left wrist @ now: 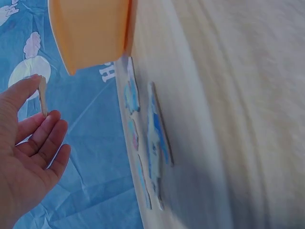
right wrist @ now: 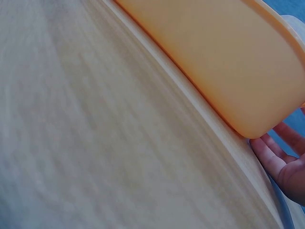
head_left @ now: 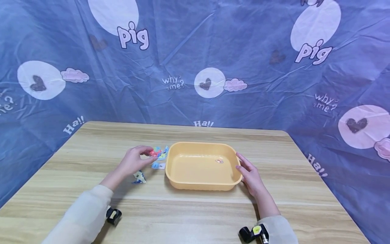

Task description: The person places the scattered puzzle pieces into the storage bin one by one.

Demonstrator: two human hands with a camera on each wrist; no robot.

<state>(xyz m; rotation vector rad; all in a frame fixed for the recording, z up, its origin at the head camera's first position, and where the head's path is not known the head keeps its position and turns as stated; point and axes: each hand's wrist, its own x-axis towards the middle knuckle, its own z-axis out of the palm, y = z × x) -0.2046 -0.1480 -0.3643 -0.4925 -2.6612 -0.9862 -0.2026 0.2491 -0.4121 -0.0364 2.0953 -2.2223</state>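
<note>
Thumb and fingertips of my left hand [head_left: 132, 162] pinch a thin, flat puzzle piece [left wrist: 43, 95], held above the table and seen nearly edge-on in the left wrist view. Under and beside that hand lie several printed pieces, among them a cream and blue piece [head_left: 139, 177] and a blue and white one [head_left: 159, 165] close to the basin. A shallow yellow plastic basin [head_left: 201, 186] stands to their right, with one small piece [head_left: 219, 161] on its floor. My right hand [head_left: 252, 176] grips the basin's right end, thumb at the rim and fingers along the outer wall.
The wooden table [head_left: 195, 217] reaches back to a blue printed cloth [head_left: 189, 108] hanging behind it and at the sides. Black wrist cameras are strapped on at both sleeves, the left camera [head_left: 114, 216] and the right camera [head_left: 254, 234].
</note>
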